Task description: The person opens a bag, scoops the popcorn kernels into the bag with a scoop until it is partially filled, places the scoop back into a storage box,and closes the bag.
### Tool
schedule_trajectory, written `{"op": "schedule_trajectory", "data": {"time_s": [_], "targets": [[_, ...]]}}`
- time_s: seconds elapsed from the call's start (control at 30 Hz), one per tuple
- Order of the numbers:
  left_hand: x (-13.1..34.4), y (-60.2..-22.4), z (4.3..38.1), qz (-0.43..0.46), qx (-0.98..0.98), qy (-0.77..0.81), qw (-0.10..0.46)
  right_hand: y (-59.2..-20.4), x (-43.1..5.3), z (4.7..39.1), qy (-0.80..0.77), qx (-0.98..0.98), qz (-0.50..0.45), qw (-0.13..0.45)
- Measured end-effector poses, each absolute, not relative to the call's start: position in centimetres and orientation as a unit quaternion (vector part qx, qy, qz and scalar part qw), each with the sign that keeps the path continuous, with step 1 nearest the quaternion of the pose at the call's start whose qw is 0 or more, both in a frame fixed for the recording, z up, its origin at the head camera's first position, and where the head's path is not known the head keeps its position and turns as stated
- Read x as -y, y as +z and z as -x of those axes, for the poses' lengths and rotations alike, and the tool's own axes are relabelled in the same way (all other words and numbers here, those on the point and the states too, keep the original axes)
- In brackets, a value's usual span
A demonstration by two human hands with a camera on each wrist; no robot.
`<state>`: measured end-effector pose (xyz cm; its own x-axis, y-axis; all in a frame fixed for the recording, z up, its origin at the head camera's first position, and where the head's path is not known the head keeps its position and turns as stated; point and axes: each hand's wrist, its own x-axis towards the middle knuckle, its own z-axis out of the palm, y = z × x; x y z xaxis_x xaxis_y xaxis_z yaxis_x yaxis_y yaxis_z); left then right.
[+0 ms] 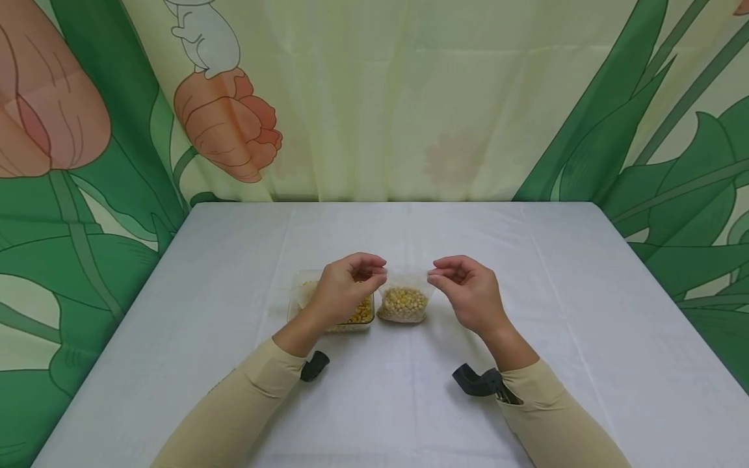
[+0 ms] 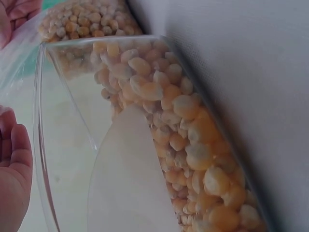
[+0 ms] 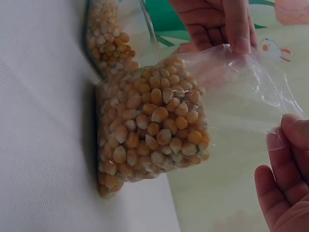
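Observation:
A clear plastic bag [image 1: 404,304] of corn kernels sits upright on the table, its kernels packed in the lower part. My left hand [image 1: 349,286] pinches one upper corner of the bag between thumb and fingers. The opposite corner is pinched by my right hand [image 1: 470,294], so the thin film spreads between both hands. Just left of the bag stands a clear rectangular container [image 2: 39,140] with corn kernels [image 2: 178,140] in it, partly hidden behind my left hand in the head view. A whitish, smooth, flat-looking piece [image 2: 128,179] lies in the container against the kernels.
A white cloth covers the table [image 1: 409,396]. Behind it hangs a pale yellow curtain [image 1: 374,104] printed with flowers and leaves. A black wrist mount [image 1: 476,381] juts from the right sleeve, and another black mount [image 1: 315,366] from the left.

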<state>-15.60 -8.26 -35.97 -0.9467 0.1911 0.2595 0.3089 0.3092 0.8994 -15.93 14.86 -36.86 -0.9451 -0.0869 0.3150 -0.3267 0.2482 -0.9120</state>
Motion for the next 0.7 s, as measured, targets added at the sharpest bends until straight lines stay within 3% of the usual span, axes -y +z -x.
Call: {"op": "schedule_trajectory", "data": {"time_s": [0.7], "targets": [[7.56, -35.84, 15.46, 0.158, 0.811, -0.56, 0.057, -37.24, -14.08, 15.84, 0.6, 0.775, -0.184, 0.07]]}}
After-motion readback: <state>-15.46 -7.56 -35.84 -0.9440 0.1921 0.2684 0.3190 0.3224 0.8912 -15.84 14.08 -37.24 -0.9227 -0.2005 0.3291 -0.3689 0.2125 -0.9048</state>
